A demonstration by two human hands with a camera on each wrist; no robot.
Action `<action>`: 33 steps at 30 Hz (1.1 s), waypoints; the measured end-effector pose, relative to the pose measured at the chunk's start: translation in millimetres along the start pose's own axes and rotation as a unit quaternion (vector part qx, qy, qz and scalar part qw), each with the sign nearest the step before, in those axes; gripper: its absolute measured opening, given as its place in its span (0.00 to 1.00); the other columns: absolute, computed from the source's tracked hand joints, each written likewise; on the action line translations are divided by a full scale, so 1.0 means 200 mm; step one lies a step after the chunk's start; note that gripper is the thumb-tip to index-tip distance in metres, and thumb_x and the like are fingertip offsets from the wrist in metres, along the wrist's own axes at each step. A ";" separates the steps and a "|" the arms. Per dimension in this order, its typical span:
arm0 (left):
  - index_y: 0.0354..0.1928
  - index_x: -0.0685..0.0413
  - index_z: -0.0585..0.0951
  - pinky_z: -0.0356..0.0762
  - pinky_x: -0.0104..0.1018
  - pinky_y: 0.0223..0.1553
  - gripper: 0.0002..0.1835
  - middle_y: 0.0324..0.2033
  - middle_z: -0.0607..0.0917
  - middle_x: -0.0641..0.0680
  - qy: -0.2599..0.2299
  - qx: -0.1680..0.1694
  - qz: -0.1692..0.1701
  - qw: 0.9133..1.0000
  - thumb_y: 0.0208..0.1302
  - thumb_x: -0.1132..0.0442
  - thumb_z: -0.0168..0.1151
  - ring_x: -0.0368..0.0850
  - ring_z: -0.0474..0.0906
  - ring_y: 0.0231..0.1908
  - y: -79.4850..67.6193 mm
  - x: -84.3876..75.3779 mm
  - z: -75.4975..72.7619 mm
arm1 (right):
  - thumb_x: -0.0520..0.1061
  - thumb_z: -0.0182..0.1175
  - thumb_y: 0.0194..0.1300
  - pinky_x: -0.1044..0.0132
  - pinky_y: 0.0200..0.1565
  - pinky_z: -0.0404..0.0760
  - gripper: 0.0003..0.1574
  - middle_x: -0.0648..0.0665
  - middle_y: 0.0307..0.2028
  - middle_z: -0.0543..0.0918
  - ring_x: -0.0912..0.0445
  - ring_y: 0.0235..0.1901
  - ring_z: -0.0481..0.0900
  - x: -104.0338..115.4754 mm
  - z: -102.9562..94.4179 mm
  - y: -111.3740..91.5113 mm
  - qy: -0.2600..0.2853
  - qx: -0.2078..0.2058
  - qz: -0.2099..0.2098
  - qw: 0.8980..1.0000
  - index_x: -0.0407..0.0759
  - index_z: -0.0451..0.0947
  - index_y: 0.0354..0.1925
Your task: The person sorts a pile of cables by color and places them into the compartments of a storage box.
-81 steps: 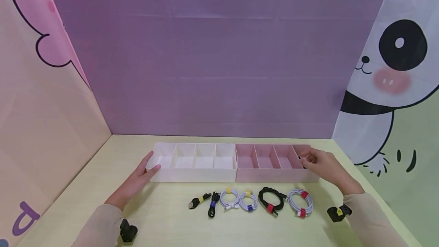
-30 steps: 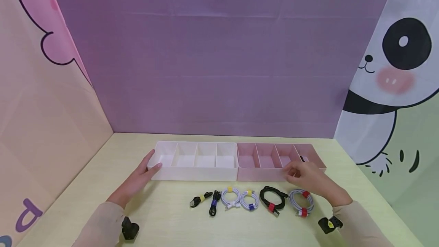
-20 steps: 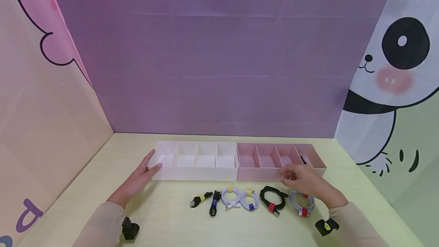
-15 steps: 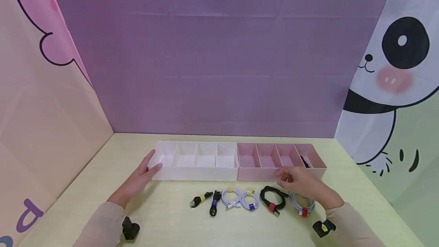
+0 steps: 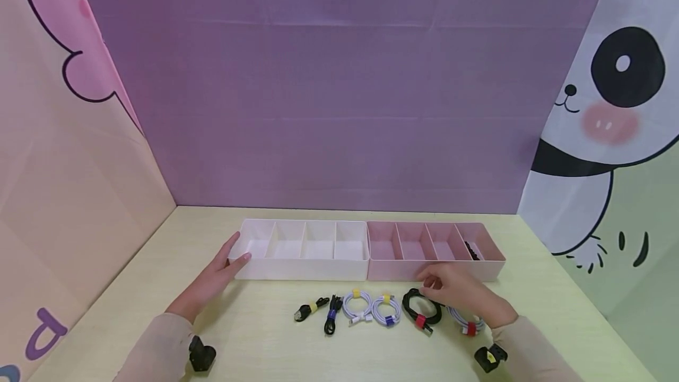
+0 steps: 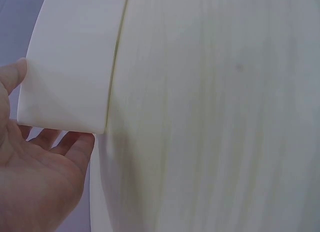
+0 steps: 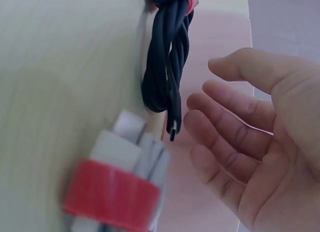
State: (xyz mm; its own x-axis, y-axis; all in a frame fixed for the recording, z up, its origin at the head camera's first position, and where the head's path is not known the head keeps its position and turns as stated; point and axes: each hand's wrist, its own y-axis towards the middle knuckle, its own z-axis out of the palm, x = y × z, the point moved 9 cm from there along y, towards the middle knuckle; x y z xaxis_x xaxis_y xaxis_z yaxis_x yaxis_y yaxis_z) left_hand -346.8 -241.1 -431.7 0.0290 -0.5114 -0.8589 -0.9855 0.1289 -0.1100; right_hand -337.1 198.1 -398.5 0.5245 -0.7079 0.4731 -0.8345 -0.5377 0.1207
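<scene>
A purple backdrop (image 5: pixel 339 105) stands between a pink cartoon (image 5: pixel 87 63) and a panda print (image 5: pixel 607 117).

The pale table (image 5: pixel 254 335) carried a white box (image 5: pixel 302 270) and a pink box (image 5: pixel 395 270), end to end. In front lay a yellow-banded black cable (image 5: pixel 305 312), a blue-banded black cable (image 5: pixel 330 326), two white coils (image 5: pixel 345 307), a red-banded black coil (image 5: pixel 406 305) and, partly covered, what looked like a red-banded pale coil (image 5: pixel 470 328).

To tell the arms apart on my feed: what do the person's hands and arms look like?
The left hand and right hand are bare. Long, plain beige fabric sleeves cover the forearms. By each wrist sits a small, angular black device; only the right one shows a yellow patch.
</scene>
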 end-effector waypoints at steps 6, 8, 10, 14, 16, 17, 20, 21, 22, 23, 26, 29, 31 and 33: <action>0.80 0.42 0.32 0.49 0.72 0.67 0.47 0.76 0.42 0.69 -0.008 0.001 0.003 1.000 0.75 0.37 0.47 0.69 0.52 0.70 0.00 0.01 0.01 | 0.40 0.69 0.62 0.67 0.37 0.82 0.11 0.52 0.36 0.85 0.63 0.34 0.81 0.00 0.03 0.00 -0.004 -0.002 -0.005 1.000 0.37 0.85 0.43; 0.80 0.42 0.32 0.48 0.72 0.67 0.47 0.76 0.43 0.69 -0.015 0.002 0.003 1.000 0.76 0.38 0.48 0.69 0.52 0.71 0.00 0.02 0.01 | 0.39 0.69 0.62 0.67 0.37 0.83 0.11 0.50 0.38 0.85 0.62 0.35 0.82 0.00 0.03 0.00 -0.004 -0.001 -0.009 1.000 0.37 0.85 0.43; 0.80 0.42 0.32 0.49 0.72 0.67 0.46 0.76 0.43 0.70 -0.018 0.003 0.005 1.000 0.76 0.39 0.48 0.69 0.52 0.71 0.01 0.02 0.01 | 0.38 0.70 0.61 0.67 0.38 0.83 0.11 0.49 0.39 0.85 0.61 0.35 0.82 0.01 0.04 0.00 -0.005 0.000 -0.014 1.000 0.37 0.85 0.42; 0.80 0.42 0.31 0.49 0.72 0.66 0.47 0.76 0.43 0.70 -0.015 0.004 0.009 1.000 0.76 0.38 0.47 0.69 0.52 0.70 0.00 0.01 0.01 | 0.37 0.70 0.60 0.67 0.38 0.83 0.10 0.48 0.41 0.84 0.60 0.36 0.83 0.01 0.05 0.01 -0.010 0.000 -0.022 1.000 0.37 0.85 0.42; 0.80 0.41 0.31 0.49 0.72 0.67 0.47 0.76 0.43 0.70 -0.013 0.003 0.010 1.000 0.76 0.37 0.47 0.69 0.52 0.70 0.00 0.01 0.00 | 0.37 0.70 0.60 0.67 0.39 0.83 0.10 0.48 0.41 0.84 0.60 0.36 0.83 0.01 0.06 0.01 -0.010 0.001 -0.022 1.000 0.37 0.85 0.41; 0.80 0.41 0.32 0.49 0.72 0.66 0.47 0.76 0.44 0.70 -0.010 0.002 0.010 1.000 0.76 0.37 0.47 0.69 0.53 0.70 0.00 0.01 0.00 | 0.37 0.70 0.59 0.67 0.39 0.83 0.10 0.48 0.41 0.84 0.60 0.36 0.83 0.02 0.06 0.01 -0.010 0.001 -0.022 1.000 0.37 0.85 0.41; 0.80 0.40 0.32 0.48 0.73 0.67 0.47 0.76 0.43 0.69 -0.008 0.001 0.008 1.000 0.75 0.36 0.47 0.69 0.52 0.70 -0.01 0.00 0.00 | 0.36 0.71 0.59 0.67 0.39 0.83 0.10 0.48 0.41 0.84 0.60 0.36 0.82 0.02 0.06 0.01 -0.005 0.004 -0.023 1.000 0.37 0.85 0.41; 0.80 0.40 0.32 0.48 0.73 0.67 0.47 0.77 0.42 0.68 -0.008 0.002 0.008 1.000 0.75 0.36 0.47 0.69 0.52 0.71 -0.01 0.00 0.00 | 0.36 0.71 0.59 0.67 0.39 0.83 0.10 0.48 0.41 0.84 0.60 0.36 0.82 0.02 0.07 0.01 -0.003 0.006 -0.022 1.000 0.37 0.85 0.41; 0.80 0.40 0.32 0.47 0.73 0.67 0.47 0.77 0.42 0.68 -0.008 0.002 0.007 1.000 0.75 0.36 0.47 0.70 0.51 0.71 -0.01 0.00 0.00 | 0.36 0.71 0.59 0.68 0.39 0.83 0.10 0.48 0.42 0.84 0.60 0.36 0.82 0.01 0.07 0.01 -0.001 0.007 -0.020 1.000 0.38 0.85 0.41; 0.80 0.40 0.32 0.47 0.73 0.66 0.47 0.77 0.42 0.68 -0.007 0.002 0.007 1.000 0.75 0.36 0.47 0.70 0.51 0.71 -0.01 0.00 0.00 | 0.36 0.71 0.59 0.68 0.39 0.83 0.10 0.48 0.42 0.84 0.60 0.36 0.82 0.01 0.07 0.02 0.000 0.007 -0.020 1.000 0.38 0.85 0.41; 0.80 0.40 0.31 0.47 0.73 0.67 0.47 0.77 0.41 0.69 -0.007 0.002 0.006 1.000 0.75 0.36 0.47 0.71 0.49 0.71 -0.01 0.00 0.00 | 0.35 0.71 0.58 0.68 0.39 0.83 0.11 0.48 0.42 0.83 0.60 0.36 0.82 0.01 0.07 0.02 0.003 0.009 -0.015 1.000 0.39 0.85 0.41; 0.80 0.40 0.31 0.47 0.74 0.66 0.47 0.76 0.42 0.70 -0.005 0.003 0.004 1.000 0.75 0.36 0.47 0.71 0.50 0.71 -0.01 0.00 0.00 | 0.34 0.72 0.57 0.68 0.39 0.83 0.11 0.49 0.41 0.83 0.61 0.35 0.81 0.00 0.07 0.02 0.002 0.009 -0.013 1.000 0.39 0.85 0.41; 0.80 0.40 0.31 0.45 0.74 0.66 0.47 0.77 0.41 0.69 -0.007 0.003 0.001 1.000 0.75 0.36 0.47 0.71 0.49 0.71 -0.01 0.00 0.00 | 0.33 0.72 0.56 0.68 0.38 0.83 0.12 0.49 0.41 0.83 0.62 0.34 0.80 0.00 0.07 0.02 -0.003 0.008 -0.016 1.000 0.39 0.85 0.40; 0.80 0.39 0.31 0.43 0.74 0.67 0.47 0.77 0.39 0.68 -0.011 0.004 -0.002 1.000 0.75 0.36 0.46 0.72 0.45 0.73 0.00 0.00 0.01 | 0.32 0.71 0.55 0.68 0.37 0.82 0.12 0.49 0.41 0.83 0.62 0.34 0.79 0.00 0.07 0.02 -0.005 0.005 -0.017 1.000 0.39 0.85 0.40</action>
State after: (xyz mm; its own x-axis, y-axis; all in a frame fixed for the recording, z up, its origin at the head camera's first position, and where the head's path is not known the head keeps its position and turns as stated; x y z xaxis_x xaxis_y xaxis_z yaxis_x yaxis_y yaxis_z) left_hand -345.6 -240.7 -432.8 0.0373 -0.4930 -0.8692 -0.9841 0.1332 -0.1178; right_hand -337.2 189.1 -410.5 0.5550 -0.6935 0.4594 -0.8140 -0.5667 0.1278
